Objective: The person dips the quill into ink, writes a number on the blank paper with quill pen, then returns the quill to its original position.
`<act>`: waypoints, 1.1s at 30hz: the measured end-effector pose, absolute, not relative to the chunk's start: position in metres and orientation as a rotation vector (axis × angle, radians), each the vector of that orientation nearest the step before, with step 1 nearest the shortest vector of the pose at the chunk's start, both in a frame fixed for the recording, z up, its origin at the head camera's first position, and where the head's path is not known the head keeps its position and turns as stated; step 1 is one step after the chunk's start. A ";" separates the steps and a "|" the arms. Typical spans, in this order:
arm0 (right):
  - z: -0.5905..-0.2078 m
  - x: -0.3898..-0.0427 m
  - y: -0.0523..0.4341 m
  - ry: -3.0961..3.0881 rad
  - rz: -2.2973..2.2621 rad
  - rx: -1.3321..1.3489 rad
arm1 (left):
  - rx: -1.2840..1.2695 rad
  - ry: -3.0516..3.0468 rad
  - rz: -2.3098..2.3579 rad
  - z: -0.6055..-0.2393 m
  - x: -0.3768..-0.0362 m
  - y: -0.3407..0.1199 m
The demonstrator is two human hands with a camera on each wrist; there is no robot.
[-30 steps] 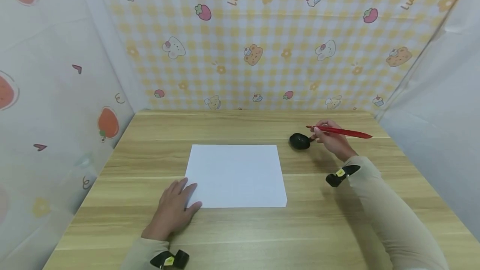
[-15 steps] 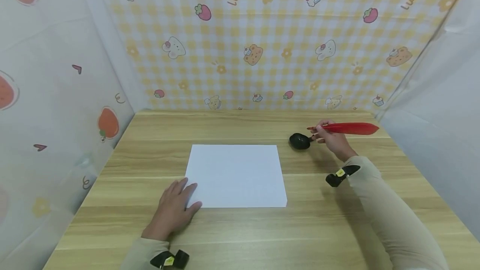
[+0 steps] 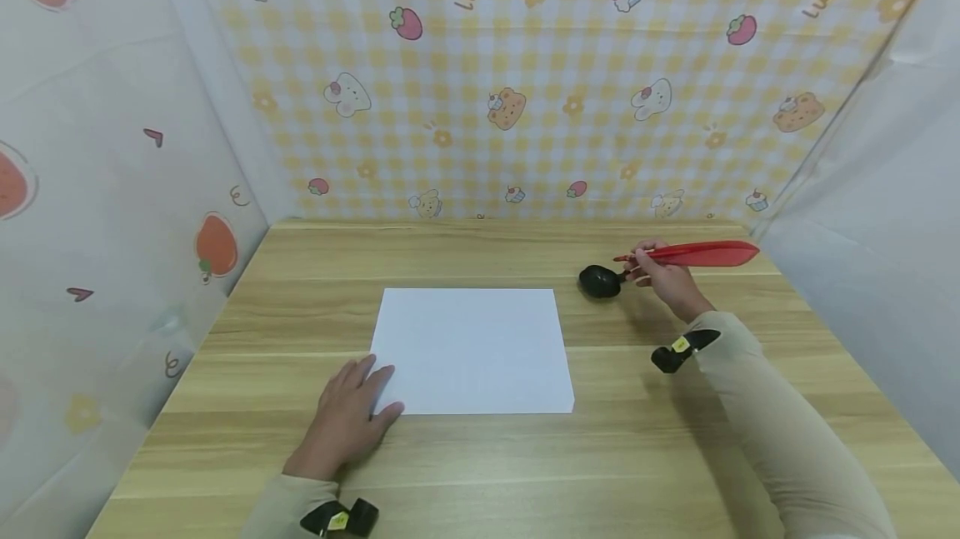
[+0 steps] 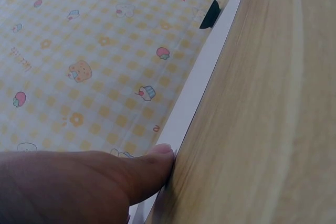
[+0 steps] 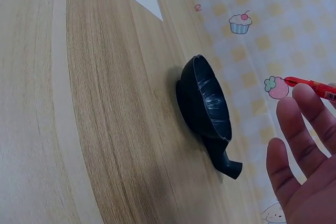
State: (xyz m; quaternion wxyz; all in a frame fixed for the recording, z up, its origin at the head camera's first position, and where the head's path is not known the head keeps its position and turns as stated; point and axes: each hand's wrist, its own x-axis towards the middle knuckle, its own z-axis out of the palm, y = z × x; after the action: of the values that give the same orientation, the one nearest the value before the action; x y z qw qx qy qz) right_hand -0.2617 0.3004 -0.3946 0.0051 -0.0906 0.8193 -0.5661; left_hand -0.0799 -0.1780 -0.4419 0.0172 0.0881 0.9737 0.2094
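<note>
In the head view my left hand [image 3: 345, 418] rests over the lower left corner of a white sheet of paper [image 3: 472, 351], fingers spread. The left wrist view shows its thumb [image 4: 152, 169] lying on the paper's edge. My right hand [image 3: 667, 281] pinches a red feather-shaped pen [image 3: 705, 254] between thumb and fingertips, with the broad plume pointing right and the tip left. Just left of that hand, a black bowl-like dish [image 5: 202, 98] with a short bent stem stands on the table. The other right fingers are held apart from the stem in the right wrist view.
The wooden table [image 3: 480, 472] runs back to a yellow checked cloth backdrop [image 3: 480, 106]. White patterned sheeting [image 3: 112, 231] rises on the left, and plain white sheeting [image 3: 885, 256] on the right. Both wrists carry black strapped cameras.
The red feather pen has turned in my right fingers, so its plume shows broader and reaches further right. My left hand, the paper and the black dish have stayed in place.
</note>
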 end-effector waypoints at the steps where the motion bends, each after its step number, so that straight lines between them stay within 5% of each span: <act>1: -0.394 -0.262 0.300 2.563 -1.776 -0.281 | 0.273 3.025 0.651 -0.442 -0.080 -0.178; 33: -0.393 -0.267 0.294 2.589 -1.522 -0.187 | 0.280 3.030 0.656 -0.441 -0.079 -0.178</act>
State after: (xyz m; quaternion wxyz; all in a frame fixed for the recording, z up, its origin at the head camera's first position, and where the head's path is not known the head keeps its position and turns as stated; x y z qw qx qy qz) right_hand -0.2671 0.2943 -0.3928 0.0663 -0.0621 0.8586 -0.5046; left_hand -0.0794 -0.1779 -0.4407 0.0144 0.0899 0.9733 0.2109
